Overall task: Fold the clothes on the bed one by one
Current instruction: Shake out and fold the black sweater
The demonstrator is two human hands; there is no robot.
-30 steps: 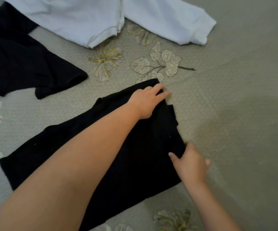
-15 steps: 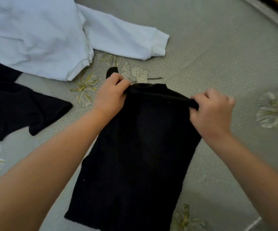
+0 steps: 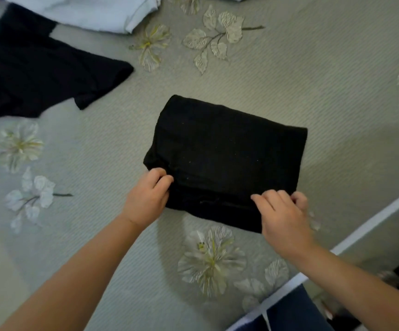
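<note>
A: Item one, far up and left of the left hand?

B: Unfolded black knit garment [image 3: 33, 75], spread flat on the pale green ribbed bedspread with embroidered flowers [image 3: 313, 91]. Well apart from both hands, untouched. Beyond it, a white cotton garment [image 3: 103, 13] at the top edge, partly out of view, also unfolded.

A: Item two, the left hand itself?

B: Left hand [image 3: 147, 199], fingers curled, pinching the near left corner of the folded black knit garment [image 3: 224, 158]. Clenched on cloth, not resting flat.

A: Item three, the piece in hand?

B: That same folded black garment, a thick rectangle of several layers, lying on the bedspread directly ahead of both hands and between them. Far edge is a rounded fold; near edge shows loose layers and a small crease.

A: Handling notes?

B: Judged soft, limp and light; matte knit, likely not slippery, so layers should cling to one another. Not fragile. It will sag if lifted by one corner. Best hold looks to be both near corners at once, all layers pinched together, or a flat palm underneath.

A: Item four, the right hand?

B: Right hand [image 3: 283, 218], fingers bent over the near right corner, grasping the edge there. Slightly blurred, so the exact pinch is unclear.

A: Anything right of that hand?

B: White bed edge [image 3: 373, 223]; dark blue cloth [image 3: 296, 311] below it, unidentified.
</note>
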